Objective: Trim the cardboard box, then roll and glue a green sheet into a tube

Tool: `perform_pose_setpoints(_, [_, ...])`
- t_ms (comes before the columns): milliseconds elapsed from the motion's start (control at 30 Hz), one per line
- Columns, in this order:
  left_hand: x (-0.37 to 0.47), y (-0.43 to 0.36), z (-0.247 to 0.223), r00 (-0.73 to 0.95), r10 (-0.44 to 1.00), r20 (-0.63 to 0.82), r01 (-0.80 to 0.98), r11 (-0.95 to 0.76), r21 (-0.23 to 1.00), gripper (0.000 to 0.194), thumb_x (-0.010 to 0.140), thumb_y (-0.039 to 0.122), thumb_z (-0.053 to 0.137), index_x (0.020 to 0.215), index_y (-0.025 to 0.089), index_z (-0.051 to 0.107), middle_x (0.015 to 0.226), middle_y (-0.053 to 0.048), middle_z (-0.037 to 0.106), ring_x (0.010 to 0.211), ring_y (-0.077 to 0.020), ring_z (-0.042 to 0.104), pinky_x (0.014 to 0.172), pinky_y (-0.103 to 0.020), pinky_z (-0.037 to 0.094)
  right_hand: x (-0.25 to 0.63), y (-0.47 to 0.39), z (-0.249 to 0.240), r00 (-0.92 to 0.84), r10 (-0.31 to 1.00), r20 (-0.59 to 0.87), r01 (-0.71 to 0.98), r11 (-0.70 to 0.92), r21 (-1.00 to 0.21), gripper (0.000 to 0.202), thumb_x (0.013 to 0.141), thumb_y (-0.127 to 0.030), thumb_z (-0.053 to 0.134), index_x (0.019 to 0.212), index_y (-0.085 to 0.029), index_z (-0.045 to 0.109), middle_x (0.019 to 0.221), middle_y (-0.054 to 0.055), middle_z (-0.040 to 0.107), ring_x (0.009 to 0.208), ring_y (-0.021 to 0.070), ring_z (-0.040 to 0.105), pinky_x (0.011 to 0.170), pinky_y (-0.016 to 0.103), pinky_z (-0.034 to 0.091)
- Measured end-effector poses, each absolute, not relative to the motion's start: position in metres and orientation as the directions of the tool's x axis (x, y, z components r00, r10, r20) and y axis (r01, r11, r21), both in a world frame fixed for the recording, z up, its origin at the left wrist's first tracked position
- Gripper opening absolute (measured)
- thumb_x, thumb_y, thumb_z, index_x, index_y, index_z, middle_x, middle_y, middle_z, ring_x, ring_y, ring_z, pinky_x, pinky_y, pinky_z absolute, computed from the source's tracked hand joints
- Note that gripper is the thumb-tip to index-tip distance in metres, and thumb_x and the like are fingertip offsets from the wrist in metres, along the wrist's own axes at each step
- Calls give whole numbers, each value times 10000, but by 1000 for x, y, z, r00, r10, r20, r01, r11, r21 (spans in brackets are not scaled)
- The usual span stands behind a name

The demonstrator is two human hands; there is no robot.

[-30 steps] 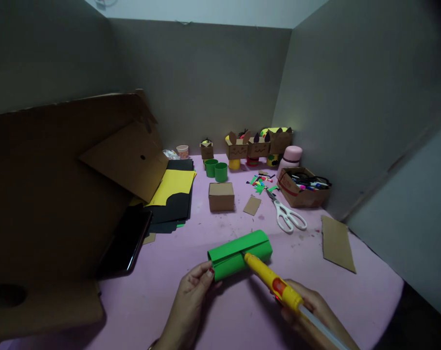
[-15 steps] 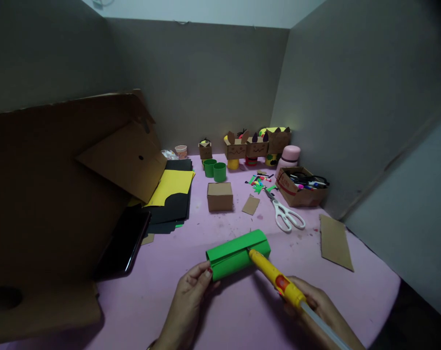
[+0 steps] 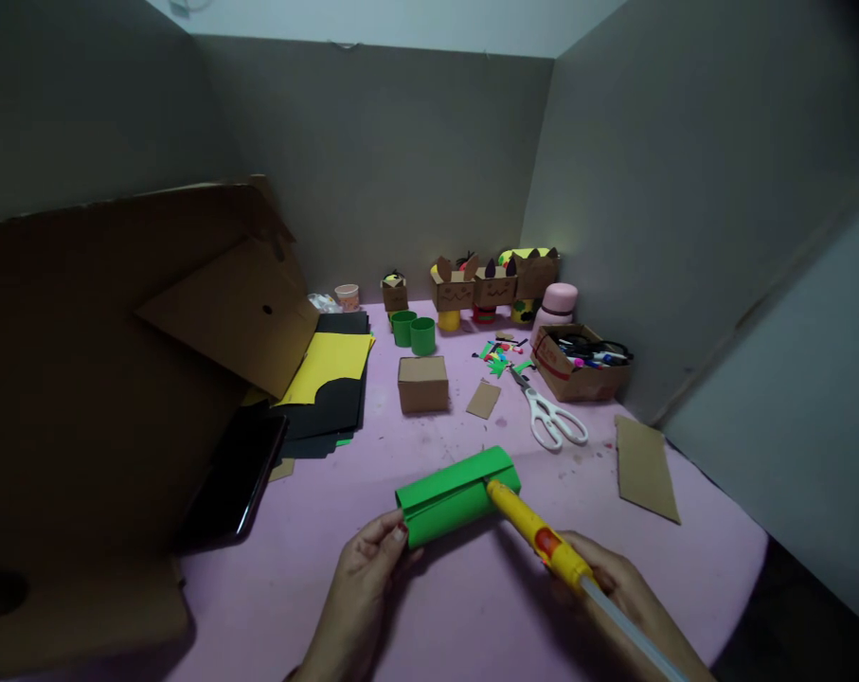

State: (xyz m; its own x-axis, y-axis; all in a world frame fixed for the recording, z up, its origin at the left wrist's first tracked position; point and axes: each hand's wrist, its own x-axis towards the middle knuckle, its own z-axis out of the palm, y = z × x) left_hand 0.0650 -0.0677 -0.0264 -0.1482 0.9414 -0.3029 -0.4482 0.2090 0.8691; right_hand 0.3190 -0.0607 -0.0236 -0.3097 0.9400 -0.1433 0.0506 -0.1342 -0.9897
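Observation:
A green paper tube [image 3: 443, 516] lies slantwise just above the pink tabletop, with a seam running along its length. My left hand [image 3: 365, 578] pinches its left end between thumb and fingers. In my right hand [image 3: 606, 578] is a yellow glue gun [image 3: 528, 526] with a clear glue stick coming out of its back. The gun's nozzle meets the seam near the tube's right end. My right fingers are partly hidden behind the gun. Beyond the tube sits a small closed cardboard box [image 3: 423, 386], and a cardboard scrap [image 3: 484, 400] lies beside it.
White-handled scissors [image 3: 557, 421] lie before a box of pens [image 3: 581, 369]. Two green paper rings [image 3: 422, 336] and several cardboard animal figures [image 3: 496, 287] stand behind. At left are a phone [image 3: 237, 483], yellow paper [image 3: 333, 365] and large cardboard [image 3: 88, 379]. A cardboard piece [image 3: 646, 467] lies right.
The nozzle has moved slightly along the seam toward the tube's right end. My left hand keeps its pinch. The whole view has shifted a little.

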Motion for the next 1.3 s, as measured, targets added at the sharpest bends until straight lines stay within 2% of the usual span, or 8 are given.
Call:
perform_pose_setpoints(367, [64,-68,-24,-154,938,-310,-440,216,872,324,619,387,811,889,214,758,892,-58,764,806,-185,668,726,-258,544,345,-65,-21,-179,970,-163,152,-136,-979,338,697,-498,680,833,-190,657,644,-11,547,532,131,478,468,214,387])
perform_pose_setpoints(467, [64,-68,-22,-157,933,-323,-437,228,870,338,627,392,806,905,207,755,928,-66,764,830,-192,671,732,-255,546,376,-55,-24,4,1000,11,311,9,-950,391,662,-444,700,970,-206,674,899,65,670,769,231,623,638,272,497])
perform_pose_setpoints(567, [63,-66,-21,-156,926,-342,-428,249,869,361,619,381,813,926,202,749,954,-66,764,857,-204,673,737,-253,549,406,-38,-29,141,956,257,644,108,-757,409,723,-394,601,1086,-209,640,1071,93,646,958,283,620,802,343,495])
perform_pose_setpoints(667, [61,-62,-23,-170,918,-357,-447,251,859,383,565,391,841,895,218,750,938,-49,769,885,-223,674,738,-253,555,427,-22,-36,191,939,287,861,-20,-509,429,786,-412,508,1146,-200,608,1101,104,621,892,284,643,738,381,502])
perform_pose_setpoints(967, [62,-65,-23,-166,925,-341,-465,232,855,323,627,361,814,899,200,748,944,-66,763,835,-194,669,727,-249,553,462,-11,-59,41,948,314,960,50,-274,563,759,-460,553,1178,-87,605,1213,219,555,1076,383,555,899,502,446])
perform_pose_setpoints(1100, [64,-64,-22,-156,928,-338,-467,232,853,308,628,375,811,881,209,752,925,-55,762,825,-175,657,725,-238,545,422,-21,-37,-45,890,454,879,251,-405,519,822,-474,517,1215,-143,589,1300,199,516,1178,376,495,952,527,414])
perform_pose_setpoints(1200, [64,-64,-23,-166,929,-331,-461,223,859,329,617,377,817,887,200,752,919,-57,760,796,-167,652,718,-242,545,366,-22,-16,-199,882,427,717,428,-550,404,879,-423,494,1231,-247,583,1324,124,542,1228,318,477,1008,493,381])
perform_pose_setpoints(1300, [62,-65,-24,-190,925,-329,-454,215,865,324,623,372,811,890,200,751,936,-61,757,819,-175,652,720,-245,541,322,-12,-7,-98,928,359,554,351,-755,366,904,-451,455,1137,-233,634,1206,117,625,1159,297,526,990,457,391])
